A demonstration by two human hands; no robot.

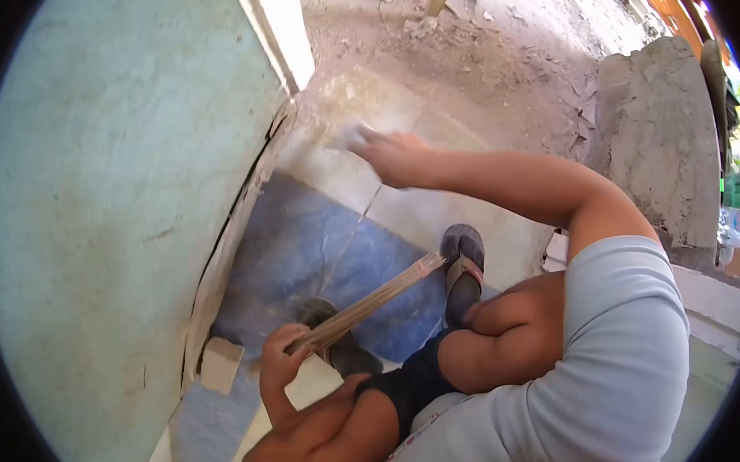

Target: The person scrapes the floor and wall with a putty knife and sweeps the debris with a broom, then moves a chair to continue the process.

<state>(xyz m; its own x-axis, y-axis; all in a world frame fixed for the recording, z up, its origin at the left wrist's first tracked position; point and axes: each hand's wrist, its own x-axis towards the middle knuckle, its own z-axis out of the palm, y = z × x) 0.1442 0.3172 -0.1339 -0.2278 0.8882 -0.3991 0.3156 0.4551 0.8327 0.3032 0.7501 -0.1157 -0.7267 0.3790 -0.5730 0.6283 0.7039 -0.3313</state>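
Observation:
My left hand is closed around one end of a stick broom, a bundle of thin brown sticks with a pinkish binding near its far end. The broom slants up to the right, over the blue floor tiles and between my feet. Stretched forward, my right hand is low over the pale tiles near the wall's corner. Its fingers are curled and blurred by motion. Something whitish and smeared shows at the fingertips; I cannot make out what it is.
A pale green wall rises on the left, with a cracked base and a loose tile piece against it. Ahead lies dirt ground with debris. A concrete slab stands at right. My sandalled foot rests on the tiles.

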